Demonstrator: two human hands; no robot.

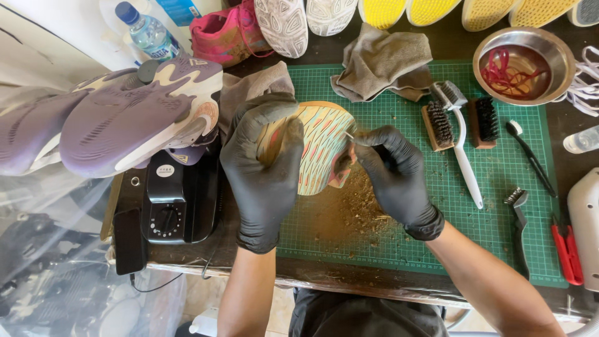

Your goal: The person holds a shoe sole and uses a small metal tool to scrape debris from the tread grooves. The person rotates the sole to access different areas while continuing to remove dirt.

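Both my hands wear black gloves. My left hand (265,165) grips a shoe (321,146) turned sole up over a green cutting mat (499,212); the sole is pale with coloured wavy grooves. My right hand (393,171) pinches a thin pointed pick (348,135) whose tip touches the sole's right edge. A pile of brown dirt crumbs (343,215) lies on the mat just below the shoe.
Two purple sneakers (125,118) rest on a black machine (171,200) at left. Brushes (458,134), a grey cloth (384,62), a metal bowl with red laces (523,62), red snips (566,253), a water bottle (146,31) and several upturned shoes ring the mat.
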